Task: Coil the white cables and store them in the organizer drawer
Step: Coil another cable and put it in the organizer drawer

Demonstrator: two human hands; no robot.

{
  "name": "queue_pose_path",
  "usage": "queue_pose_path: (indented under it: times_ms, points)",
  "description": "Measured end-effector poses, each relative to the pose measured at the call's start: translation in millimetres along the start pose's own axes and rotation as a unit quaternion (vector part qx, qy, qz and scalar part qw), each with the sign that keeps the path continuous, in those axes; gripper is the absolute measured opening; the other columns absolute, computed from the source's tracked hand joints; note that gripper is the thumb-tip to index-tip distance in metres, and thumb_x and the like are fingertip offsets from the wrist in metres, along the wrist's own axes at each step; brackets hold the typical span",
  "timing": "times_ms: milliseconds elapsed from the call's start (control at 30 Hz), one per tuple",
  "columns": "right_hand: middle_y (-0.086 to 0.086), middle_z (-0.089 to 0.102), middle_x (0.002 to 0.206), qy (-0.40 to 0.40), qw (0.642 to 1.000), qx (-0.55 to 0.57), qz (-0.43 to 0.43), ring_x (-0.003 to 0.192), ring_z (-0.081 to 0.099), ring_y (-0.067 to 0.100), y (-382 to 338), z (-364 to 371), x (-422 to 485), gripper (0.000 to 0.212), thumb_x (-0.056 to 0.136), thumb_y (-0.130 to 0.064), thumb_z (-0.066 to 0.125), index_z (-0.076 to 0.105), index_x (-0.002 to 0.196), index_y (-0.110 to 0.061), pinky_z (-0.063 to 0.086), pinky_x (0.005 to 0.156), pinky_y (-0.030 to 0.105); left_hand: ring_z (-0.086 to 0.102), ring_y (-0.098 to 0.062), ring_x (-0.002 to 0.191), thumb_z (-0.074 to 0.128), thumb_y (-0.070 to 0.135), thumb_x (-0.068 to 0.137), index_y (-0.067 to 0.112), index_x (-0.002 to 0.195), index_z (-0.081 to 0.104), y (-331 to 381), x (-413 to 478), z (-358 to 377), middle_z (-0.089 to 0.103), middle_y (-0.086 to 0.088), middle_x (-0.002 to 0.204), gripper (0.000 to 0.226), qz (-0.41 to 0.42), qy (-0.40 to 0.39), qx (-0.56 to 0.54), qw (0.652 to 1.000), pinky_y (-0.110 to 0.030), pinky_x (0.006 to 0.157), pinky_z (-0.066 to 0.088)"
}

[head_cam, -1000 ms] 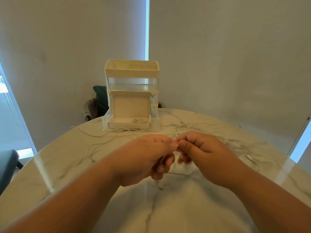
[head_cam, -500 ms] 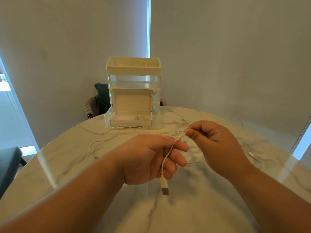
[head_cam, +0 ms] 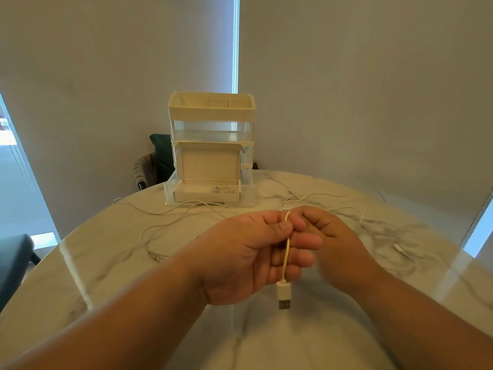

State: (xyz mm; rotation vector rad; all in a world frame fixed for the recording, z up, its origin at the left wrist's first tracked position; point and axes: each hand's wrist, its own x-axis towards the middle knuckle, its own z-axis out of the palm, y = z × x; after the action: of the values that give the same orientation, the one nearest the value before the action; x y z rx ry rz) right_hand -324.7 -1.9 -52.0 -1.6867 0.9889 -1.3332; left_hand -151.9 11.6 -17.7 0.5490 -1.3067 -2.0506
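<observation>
No readable text, labels or numbers anywhere.

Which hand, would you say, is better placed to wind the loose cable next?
Right, I'd judge: the left hand pinches the cable above its dangling USB plug, while the right hand sits toward the loose length.

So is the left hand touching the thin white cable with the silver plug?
Touching. The head view shows the left hand pinching the thin white cable between thumb and forefinger.
</observation>
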Motion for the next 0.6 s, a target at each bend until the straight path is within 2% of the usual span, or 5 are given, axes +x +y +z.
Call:
queue_pose_path:
  times_ms: [100,167,300,433,600]
  points:
    - [-0.003,0.069,0.074,-0.029,0.996,0.085,0.011,0.070,0.064,0.008,-1.1,1.8,-2.8,0.014,0.090,-0.023,0.060,0.070,0.085,-0.016,0.052,0.064,0.021,0.072,-0.020,0.077,0.043,0.016,0.098,0.009,0.097,0.060,1.1,-0.5,0.4,0.072,-0.015,0.096,0.019,0.000,-0.011,-0.008,1.000,-0.028,0.068,0.059]
    - [0.003,0.069,0.076,-0.035,0.993,0.108,0.023,0.072,0.066,0.014,0.0,2.3,-3.7,0.020,0.087,-0.026,0.058,0.069,0.090,-0.010,0.054,0.064,0.025,0.071,-0.019,0.076,0.038,0.017,0.103,0.008,0.102,0.059,1.8,-0.8,0.9,0.072,-0.015,0.097,0.023,-0.003,-0.007,-0.005,1.000,-0.027,0.067,0.058]
    - [-0.002,0.066,0.073,0.011,1.000,-0.013,0.015,0.077,0.061,0.021,4.5,0.2,-0.8,0.020,0.095,-0.023,0.057,0.069,0.079,-0.025,0.052,0.077,0.044,0.047,-0.008,0.051,0.040,0.020,0.103,0.008,0.110,0.061,1.6,-0.8,3.7,0.060,-0.001,0.070,0.025,-0.008,0.043,0.018,0.999,-0.022,0.051,0.039]
    - [-0.008,0.071,0.080,0.100,0.989,-0.110,-0.025,0.083,0.064,0.009,1.6,-3.0,1.5,0.028,0.095,-0.014,0.058,0.072,0.077,-0.030,0.047,0.077,0.025,0.033,-0.008,0.049,0.046,0.019,0.100,0.006,0.111,0.065,0.3,1.5,2.4,0.049,0.001,0.062,0.025,-0.049,0.088,0.043,0.994,-0.021,0.048,0.029]
    - [-0.011,0.069,0.083,0.174,0.958,-0.211,-0.089,0.090,0.061,0.004,1.7,-6.0,4.7,0.022,0.091,-0.018,0.066,0.069,0.078,-0.035,0.044,0.077,0.017,0.043,-0.007,0.050,0.041,0.017,0.104,0.006,0.098,0.063,-1.3,1.9,0.5,0.061,-0.003,0.071,0.025,-0.081,0.092,0.061,0.991,-0.019,0.048,0.034]
